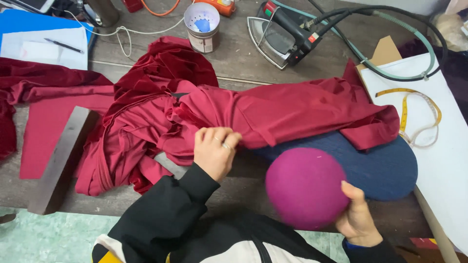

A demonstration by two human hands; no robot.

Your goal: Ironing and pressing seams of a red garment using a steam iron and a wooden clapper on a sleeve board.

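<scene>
Red garment [273, 114] lies across the blue pressing board [390, 170], long axis left to right. Left hand [214, 151] pinches its near edge at mid-length. Right hand [358, 219] grips a purple ball [304, 187], just beside the board.

One iron [282, 36], one cup [202, 27], one pen [63, 46], two hands [214, 151].

A tailoring workshop: black steam iron [285, 39] with hoses, yellow measuring tape [414, 109], dark red draped fabric [273, 112], blue padded pressing board [385, 168] on the worn wooden table [234, 190].
</scene>
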